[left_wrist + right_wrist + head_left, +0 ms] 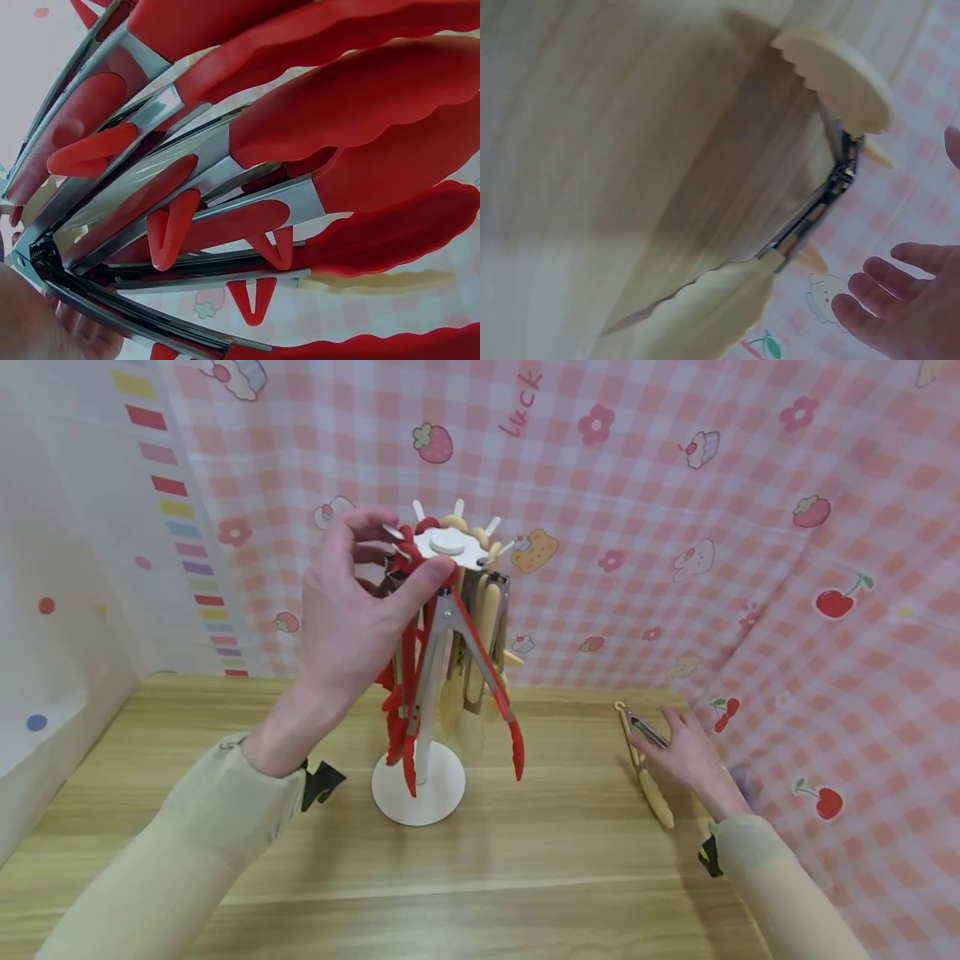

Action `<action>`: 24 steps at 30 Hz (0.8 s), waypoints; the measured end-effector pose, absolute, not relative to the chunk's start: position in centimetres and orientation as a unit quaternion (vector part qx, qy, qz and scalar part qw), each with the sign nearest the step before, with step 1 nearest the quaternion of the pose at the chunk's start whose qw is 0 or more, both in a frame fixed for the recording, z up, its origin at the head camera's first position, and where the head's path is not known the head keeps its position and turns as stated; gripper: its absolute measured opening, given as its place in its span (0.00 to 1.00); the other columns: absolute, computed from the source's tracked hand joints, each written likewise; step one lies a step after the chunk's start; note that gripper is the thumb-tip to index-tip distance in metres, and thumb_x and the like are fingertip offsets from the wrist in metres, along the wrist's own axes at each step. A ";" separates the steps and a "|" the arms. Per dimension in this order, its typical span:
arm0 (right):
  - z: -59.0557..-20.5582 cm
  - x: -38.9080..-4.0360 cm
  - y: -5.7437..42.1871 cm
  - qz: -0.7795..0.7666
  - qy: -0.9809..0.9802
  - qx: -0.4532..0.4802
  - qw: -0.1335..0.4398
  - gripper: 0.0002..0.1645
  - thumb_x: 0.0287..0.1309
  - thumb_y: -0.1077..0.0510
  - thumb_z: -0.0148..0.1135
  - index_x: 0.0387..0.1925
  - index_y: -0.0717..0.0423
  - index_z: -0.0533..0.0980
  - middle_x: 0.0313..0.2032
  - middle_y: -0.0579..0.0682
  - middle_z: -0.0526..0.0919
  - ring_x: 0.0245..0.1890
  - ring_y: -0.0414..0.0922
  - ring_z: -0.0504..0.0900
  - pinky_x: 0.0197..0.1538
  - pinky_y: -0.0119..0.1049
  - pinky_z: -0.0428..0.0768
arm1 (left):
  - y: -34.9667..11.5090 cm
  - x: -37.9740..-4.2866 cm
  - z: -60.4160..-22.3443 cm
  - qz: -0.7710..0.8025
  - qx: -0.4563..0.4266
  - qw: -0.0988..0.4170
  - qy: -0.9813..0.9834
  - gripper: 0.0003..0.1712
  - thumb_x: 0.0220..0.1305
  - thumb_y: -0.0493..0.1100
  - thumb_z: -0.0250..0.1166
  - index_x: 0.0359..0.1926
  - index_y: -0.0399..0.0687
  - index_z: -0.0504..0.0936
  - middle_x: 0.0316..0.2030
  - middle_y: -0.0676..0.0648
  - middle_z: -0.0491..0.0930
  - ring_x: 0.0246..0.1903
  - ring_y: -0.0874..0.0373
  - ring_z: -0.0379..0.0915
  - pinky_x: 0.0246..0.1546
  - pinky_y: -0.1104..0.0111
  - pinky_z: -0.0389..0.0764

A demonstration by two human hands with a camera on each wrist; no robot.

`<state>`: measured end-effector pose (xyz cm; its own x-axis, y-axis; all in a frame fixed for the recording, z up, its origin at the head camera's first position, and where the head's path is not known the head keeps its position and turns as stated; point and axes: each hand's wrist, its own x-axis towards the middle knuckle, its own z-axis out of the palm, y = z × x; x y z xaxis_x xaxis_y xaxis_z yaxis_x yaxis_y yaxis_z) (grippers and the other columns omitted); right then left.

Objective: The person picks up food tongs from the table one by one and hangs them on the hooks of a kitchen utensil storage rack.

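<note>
A white rotating rack (447, 542) stands upright with several red and beige tongs hung around its hooked top. My left hand (352, 602) grips at the left side of that top, its thumb across the upper end of the front red tongs (480, 652) and its fingers curled behind. Those tongs hang with their arms spread. The left wrist view shows red tongs (277, 201) crowded together beside the hand (37, 322). At the right, my right hand (690, 756) hovers with loosely bent fingers beside beige tongs (656, 797). In the right wrist view these tongs (832, 75) lie spread, apart from the fingers (877, 300).
The rack's round white base (401, 802) rests on a wood-grain table (525, 893). A pink checked cloth (645, 502) hangs behind and along the right side, close to my right hand. At the left hangs a white dotted cloth (67, 560).
</note>
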<state>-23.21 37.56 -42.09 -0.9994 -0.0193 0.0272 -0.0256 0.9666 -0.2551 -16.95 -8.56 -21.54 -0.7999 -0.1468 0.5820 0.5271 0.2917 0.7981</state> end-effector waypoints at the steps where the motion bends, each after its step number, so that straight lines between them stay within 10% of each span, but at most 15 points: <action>1: -42.2 -23.2 37.6 0.123 -0.992 0.010 0.010 0.57 0.70 0.31 0.59 0.77 0.74 0.57 0.72 0.80 0.63 0.70 0.76 0.66 0.70 0.70 0.70 | -8.6 -17.0 -21.6 -0.581 -0.129 0.290 -0.749 0.33 0.64 0.54 0.75 0.63 0.46 0.74 0.45 0.56 0.79 0.45 0.62 0.75 0.40 0.73 0.79; 14: -43.5 -23.1 38.2 0.120 -0.992 0.003 -0.038 0.57 0.70 0.35 0.61 0.74 0.80 0.57 0.70 0.85 0.62 0.68 0.79 0.67 0.68 0.71 0.71 | -9.6 -18.0 -23.3 -0.489 -0.238 0.378 -0.749 0.36 0.67 0.47 0.72 0.71 0.44 0.70 0.64 0.42 0.76 0.61 0.54 0.76 0.48 0.68 0.79; 21: -44.3 -23.1 38.6 0.115 -0.992 -0.003 -0.050 0.57 0.68 0.34 0.61 0.73 0.80 0.58 0.66 0.85 0.65 0.64 0.80 0.72 0.64 0.71 0.75 | -10.0 -18.4 -23.9 -0.434 -0.335 0.416 -0.725 0.40 0.68 0.65 0.68 0.67 0.40 0.76 0.67 0.39 0.77 0.58 0.52 0.78 0.47 0.79 0.81; 24: -44.4 -23.1 38.6 0.112 -0.992 -0.011 -0.057 0.59 0.67 0.33 0.61 0.73 0.80 0.57 0.66 0.86 0.65 0.63 0.80 0.72 0.64 0.71 0.75 | -10.2 -18.4 -23.9 -0.434 -0.344 0.408 -0.726 0.38 0.63 0.53 0.77 0.67 0.39 0.75 0.67 0.38 0.77 0.58 0.52 0.79 0.49 0.79 0.81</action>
<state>-23.14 38.65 -44.42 -0.9933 0.0096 -0.1155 0.0352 0.9746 -0.2214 -18.43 -10.17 -23.93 -0.4311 0.1460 0.8904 0.8531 0.3873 0.3495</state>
